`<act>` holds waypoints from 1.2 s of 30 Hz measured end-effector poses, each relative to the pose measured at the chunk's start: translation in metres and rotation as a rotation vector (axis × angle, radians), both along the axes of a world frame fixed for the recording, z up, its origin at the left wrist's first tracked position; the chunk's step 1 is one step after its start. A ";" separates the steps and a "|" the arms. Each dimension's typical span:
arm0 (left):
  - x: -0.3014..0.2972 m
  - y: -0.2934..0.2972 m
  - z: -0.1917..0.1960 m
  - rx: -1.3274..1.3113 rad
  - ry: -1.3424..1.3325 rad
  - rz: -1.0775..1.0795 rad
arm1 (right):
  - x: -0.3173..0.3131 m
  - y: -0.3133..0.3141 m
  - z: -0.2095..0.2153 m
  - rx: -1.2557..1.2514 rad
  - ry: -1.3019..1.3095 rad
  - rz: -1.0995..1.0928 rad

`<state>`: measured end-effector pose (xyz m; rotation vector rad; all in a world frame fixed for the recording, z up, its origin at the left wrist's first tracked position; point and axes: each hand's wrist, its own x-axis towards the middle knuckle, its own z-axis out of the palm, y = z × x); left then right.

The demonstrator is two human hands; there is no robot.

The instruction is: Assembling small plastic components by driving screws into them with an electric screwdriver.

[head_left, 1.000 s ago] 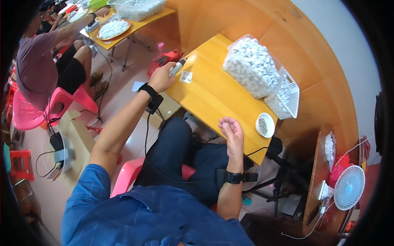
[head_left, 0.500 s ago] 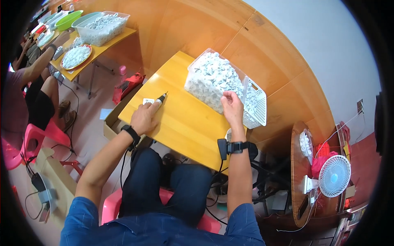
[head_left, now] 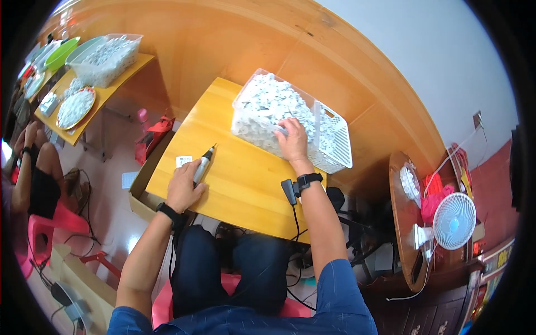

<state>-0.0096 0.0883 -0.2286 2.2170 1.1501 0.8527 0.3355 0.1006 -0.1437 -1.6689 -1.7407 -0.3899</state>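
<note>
My left hand [head_left: 185, 183] rests at the left side of the yellow table [head_left: 234, 184], closed around a pen-shaped tool [head_left: 203, 165]. The tool has a silver body, a black nose and a thin metal tip pointing away from me. A small white label-like card [head_left: 183, 161] lies by my left fingertips. At the near side of a clear plastic bin [head_left: 245, 129] is my right hand [head_left: 293, 142], its fingers curled together with a small pale piece [head_left: 283, 131] between them. White plastic pieces [head_left: 273, 100] are heaped in the bin. The piece's exact shape is partly hidden.
A white perforated basket [head_left: 341, 139] with more pieces adjoins the bin's right end. An orange wood wall [head_left: 268, 44] stands behind. A cardboard box [head_left: 139, 190] is left of the table. At right are a fan [head_left: 454, 221] and a round brown tabletop [head_left: 399, 223]. Another person sits far left.
My right hand has turned its back upward and moved over the bin's near edge. My left hand still has the tool. The camera view has shifted, and the other person's arm has drawn back.
</note>
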 end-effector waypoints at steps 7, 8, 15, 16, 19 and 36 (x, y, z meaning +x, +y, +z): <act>-0.001 -0.003 0.000 -0.006 0.067 0.023 | 0.009 -0.004 0.004 -0.053 0.067 0.173; -0.002 -0.003 0.000 -0.007 0.073 0.025 | 0.009 -0.006 0.004 -0.050 0.065 0.187; 0.003 -0.001 0.001 0.008 0.071 0.024 | 0.010 -0.011 0.008 -0.040 0.066 0.186; 0.003 -0.002 0.001 0.003 0.075 0.021 | 0.010 -0.013 0.009 -0.077 0.068 0.164; 0.004 0.000 -0.001 0.021 0.089 0.040 | 0.011 -0.024 0.016 -0.002 -0.006 0.183; -0.006 0.003 -0.012 0.074 0.106 0.036 | 0.183 -0.124 -0.020 0.061 1.453 -0.526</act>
